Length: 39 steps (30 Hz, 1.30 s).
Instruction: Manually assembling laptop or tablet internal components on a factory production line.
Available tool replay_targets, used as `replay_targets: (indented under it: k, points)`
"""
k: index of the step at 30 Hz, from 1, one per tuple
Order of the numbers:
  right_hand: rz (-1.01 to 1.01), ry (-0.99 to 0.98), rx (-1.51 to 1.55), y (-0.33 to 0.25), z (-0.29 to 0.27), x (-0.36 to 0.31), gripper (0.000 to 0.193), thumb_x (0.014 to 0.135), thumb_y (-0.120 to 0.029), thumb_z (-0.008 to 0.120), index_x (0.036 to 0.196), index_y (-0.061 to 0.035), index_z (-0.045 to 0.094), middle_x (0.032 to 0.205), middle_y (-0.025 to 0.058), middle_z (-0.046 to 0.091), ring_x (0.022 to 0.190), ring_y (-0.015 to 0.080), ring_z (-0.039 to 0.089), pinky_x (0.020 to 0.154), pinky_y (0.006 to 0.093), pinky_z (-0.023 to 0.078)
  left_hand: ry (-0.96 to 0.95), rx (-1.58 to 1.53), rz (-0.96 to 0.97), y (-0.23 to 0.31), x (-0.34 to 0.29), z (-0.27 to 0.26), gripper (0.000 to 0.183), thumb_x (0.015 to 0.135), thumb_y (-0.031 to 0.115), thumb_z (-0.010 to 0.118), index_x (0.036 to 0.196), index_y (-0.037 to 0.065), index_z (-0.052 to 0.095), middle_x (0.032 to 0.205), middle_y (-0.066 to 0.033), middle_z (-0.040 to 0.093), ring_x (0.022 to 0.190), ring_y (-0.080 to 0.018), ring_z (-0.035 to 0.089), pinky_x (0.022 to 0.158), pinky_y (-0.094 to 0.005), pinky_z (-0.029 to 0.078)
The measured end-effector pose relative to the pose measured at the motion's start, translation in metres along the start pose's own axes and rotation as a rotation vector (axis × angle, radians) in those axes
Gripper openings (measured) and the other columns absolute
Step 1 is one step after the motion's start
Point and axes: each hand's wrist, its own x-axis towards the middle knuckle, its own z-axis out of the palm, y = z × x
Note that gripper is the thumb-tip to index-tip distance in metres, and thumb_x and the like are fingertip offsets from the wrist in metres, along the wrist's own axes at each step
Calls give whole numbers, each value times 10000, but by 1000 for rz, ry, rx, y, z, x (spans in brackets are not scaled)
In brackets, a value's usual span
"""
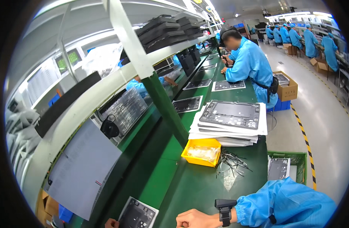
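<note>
At the lower edge lies a dark tablet housing (pixel 137 215) on a white sheet, partly cut off by the picture's edge. My left hand (pixel 112 223) shows only as curled fingers at the housing's left edge, closed on it. Over the green bench to the right, my right hand (pixel 193 219) is bent into a closed shape; whatever its fingers hold, if anything, is hidden. A black device is strapped to that wrist, below a blue sleeve. Ahead of it lie a heap of black and clear strips (pixel 232 163) and a yellow bin (pixel 202 152) holding clear plastic pieces.
Behind the bin stands a stack of tablet housings and white sheets (pixel 230 116). A green post (pixel 165 106) rises beside it. A green crate (pixel 304 167) sits right of the bench. Further along, a person in blue (pixel 250 57) works at the bench.
</note>
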Motion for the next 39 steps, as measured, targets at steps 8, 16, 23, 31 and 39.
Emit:
replay_targets:
  k: [8,16,23,31,39]
  points:
    - [57,-150,17,15,8,1,114,812,-113,781,772,-53,693,699,50,648,582,147,635,533,285,510,185,-23,-205,-43,4,12,124,835,33,706,899,3,605,799,-183,602,711,-303,580,692,-388,486]
    - [94,-187,-41,5,6,10,84,781,-18,767,733,-3,698,636,51,602,491,89,530,460,257,409,289,58,-177,-37,-1,-7,172,839,115,766,864,17,627,807,-165,616,803,-387,606,722,-457,463]
    - [76,-163,-79,19,8,3,87,769,-7,755,713,8,689,629,48,606,495,75,522,465,252,397,721,265,-109,15,-2,-8,140,873,174,763,816,80,676,788,-65,645,850,-321,621,790,-457,447]
    - [181,-227,-47,18,8,4,94,852,32,690,761,20,672,673,-25,612,612,22,521,549,214,401,960,54,56,139,-20,20,242,820,109,747,634,89,594,677,-85,628,662,-323,588,676,-453,426]
    - [21,121,-187,122,-39,-35,145,928,-71,700,1057,-20,745,904,60,694,827,162,652,818,311,564,1046,-313,122,390,62,85,169,662,158,647,695,-8,647,739,-251,635,840,-436,616,1002,-575,432]
